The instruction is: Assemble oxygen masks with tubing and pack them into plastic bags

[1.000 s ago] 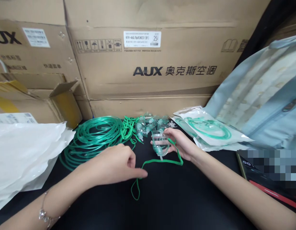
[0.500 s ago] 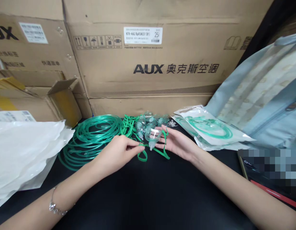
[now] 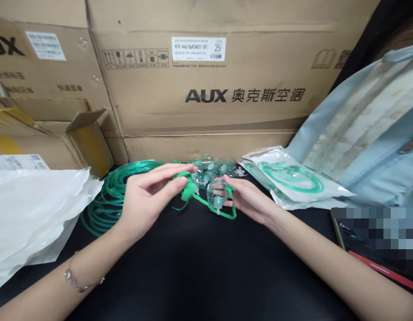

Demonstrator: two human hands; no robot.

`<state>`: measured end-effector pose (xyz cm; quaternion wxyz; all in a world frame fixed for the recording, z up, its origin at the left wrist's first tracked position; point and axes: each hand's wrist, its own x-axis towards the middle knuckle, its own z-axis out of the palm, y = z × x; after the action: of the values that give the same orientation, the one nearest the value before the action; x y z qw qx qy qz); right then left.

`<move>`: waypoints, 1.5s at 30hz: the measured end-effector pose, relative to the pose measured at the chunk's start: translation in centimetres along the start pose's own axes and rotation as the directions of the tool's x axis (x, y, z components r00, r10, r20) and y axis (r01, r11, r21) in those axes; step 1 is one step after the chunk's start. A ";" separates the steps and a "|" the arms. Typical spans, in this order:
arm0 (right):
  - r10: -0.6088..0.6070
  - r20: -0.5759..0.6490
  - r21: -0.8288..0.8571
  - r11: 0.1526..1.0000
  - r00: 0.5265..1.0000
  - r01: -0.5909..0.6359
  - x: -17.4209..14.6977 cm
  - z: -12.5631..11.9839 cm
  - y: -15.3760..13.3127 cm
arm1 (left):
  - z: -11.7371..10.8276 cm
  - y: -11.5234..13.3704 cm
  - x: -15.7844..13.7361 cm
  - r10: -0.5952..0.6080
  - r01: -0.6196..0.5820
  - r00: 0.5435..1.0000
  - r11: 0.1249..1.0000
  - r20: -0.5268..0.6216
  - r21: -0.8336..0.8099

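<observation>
Green elastic is bunched between your left hand's [image 3: 149, 196] thumb and fingers, and that bunch is the weak point: as I judge it, if your pinch slackens, the strap [image 3: 188, 192] can spring loose and undo itself, and a loose end could drop among the green tubing [image 3: 104, 203] coiled at about 9 o'clock of that hand. Pull too hard instead and you risk tugging the strap out of the mask [image 3: 217, 196], or yanking the mask from your other hand, since one band joins the two.

Your left hand is closed on the strap, thumb under and fingers over, with the wad at its fingertips, at roughly 3 o'clock from the palm. From there the band runs on rightward and down to a loop below the mask.

The clear mask sits just right of the wad, at about 9 o'clock from your right hand [image 3: 251, 203]. That hand's fingers are curled round the mask's far side, gripping it lightly; the mask looks lifted a little off the black table [image 3: 206, 267], though I cannot tell for sure. A light grip on smooth plastic may let it twist or slip.

More clear masks [image 3: 213, 168] lie just behind, at 12 o'clock of the held one, near enough for the strap to snag them. Sealed packs [image 3: 293, 183] lie at 2 o'clock of your right hand, well clear.
</observation>
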<state>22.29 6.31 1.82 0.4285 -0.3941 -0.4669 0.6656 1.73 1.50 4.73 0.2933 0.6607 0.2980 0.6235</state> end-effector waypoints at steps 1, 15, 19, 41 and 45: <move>-0.004 -0.030 -0.040 0.999 1.000 0.003 0.0 0.0 0.1 | -0.1 0.1 0.1 -0.039 0.037 0.999 0.993 -0.014 -0.116; -0.129 0.045 -0.084 0.988 0.991 0.133 -0.6 0.6 -0.1 | 0.0 0.1 0.7 -0.454 0.498 0.835 0.864 0.310 -0.077; -0.143 0.108 -0.083 0.985 0.984 0.152 -1.1 1.1 -0.2 | 1.3 -1.9 -0.3 -0.544 0.518 0.778 0.838 0.313 0.170; -0.113 0.165 -0.126 0.983 0.980 0.135 -1.0 1.2 0.4 | 1.5 -3.8 -0.9 -0.384 0.375 0.903 0.923 0.193 0.082; -0.131 0.149 -0.123 0.981 0.980 0.150 -0.9 1.2 0.4 | 1.3 -3.3 -0.8 -0.421 0.413 0.902 0.906 0.091 0.096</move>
<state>21.45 5.02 1.83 0.4133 -0.3400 -0.5659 0.6272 2.92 2.98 1.66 0.4110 0.6251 0.4390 0.4976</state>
